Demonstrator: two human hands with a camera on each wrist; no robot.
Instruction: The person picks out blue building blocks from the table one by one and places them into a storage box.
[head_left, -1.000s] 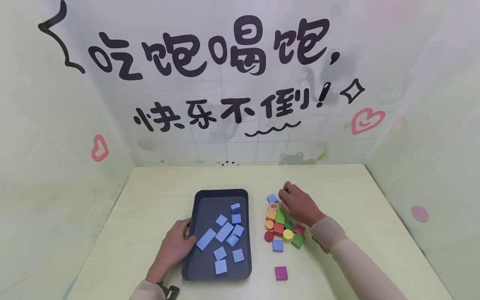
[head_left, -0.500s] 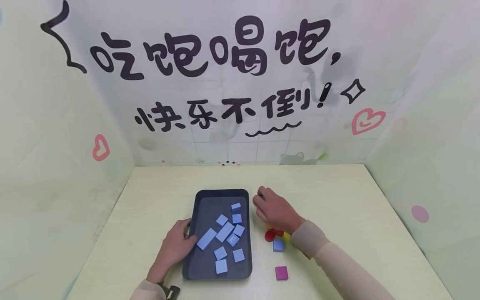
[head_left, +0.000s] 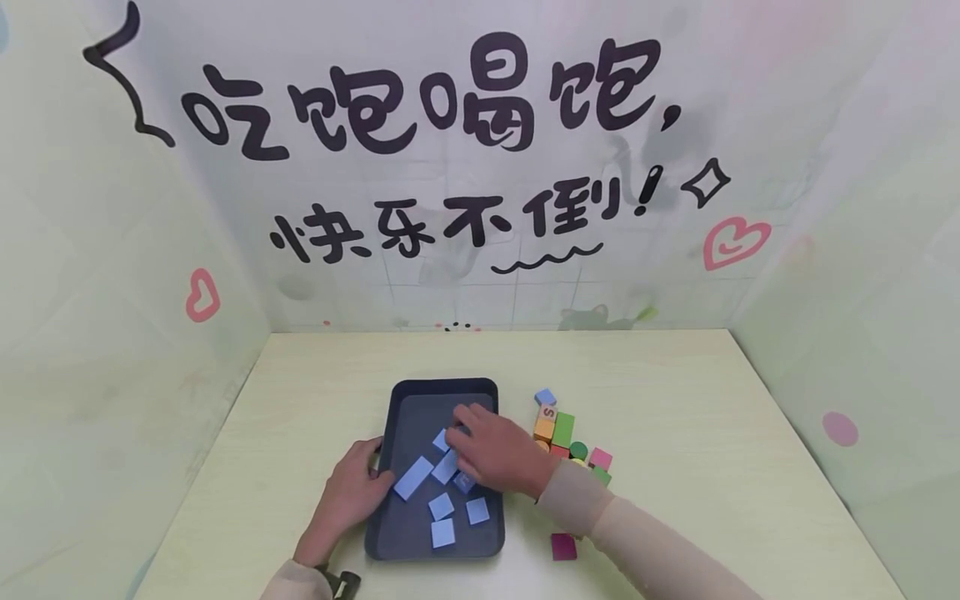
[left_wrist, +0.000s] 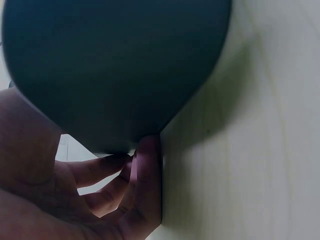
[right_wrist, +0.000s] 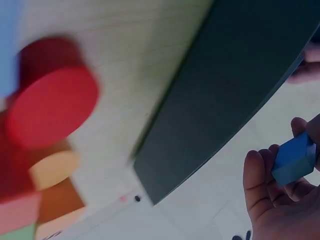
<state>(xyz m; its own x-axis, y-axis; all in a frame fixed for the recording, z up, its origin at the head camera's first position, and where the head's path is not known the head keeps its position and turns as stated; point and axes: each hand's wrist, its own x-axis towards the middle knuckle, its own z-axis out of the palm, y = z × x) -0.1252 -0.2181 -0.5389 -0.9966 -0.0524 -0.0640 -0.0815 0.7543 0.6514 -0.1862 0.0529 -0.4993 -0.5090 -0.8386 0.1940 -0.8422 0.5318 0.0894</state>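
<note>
My left hand point(head_left: 352, 492) grips the left side of a dark rectangular tray point(head_left: 405, 537), its thumb over the rim. From the left wrist view, its fingers point(left_wrist: 145, 185) curl against the tray's outer wall near the tabletop. Over the tray's right half, my right hand point(head_left: 498, 450) pinches a blue block point(right_wrist: 294, 159), seen clearly in the right wrist view and mostly hidden by the fingers from the head. Several blue blocks lie inside the tray, among them a long one point(head_left: 413, 478) and a square one point(head_left: 442, 533). The right hand covers some others.
Right of the tray is a cluster of coloured blocks: a green one point(head_left: 563, 429), an orange one point(head_left: 543, 429), one lettered S point(head_left: 547, 412) and a red round one point(right_wrist: 55, 107). A blue block point(head_left: 545, 397) lies behind them, a magenta one point(head_left: 564, 547) in front.
My right hand has moved left from the block cluster, past the tray's right edge, to over the tray. My left hand and the tray stay in place.
</note>
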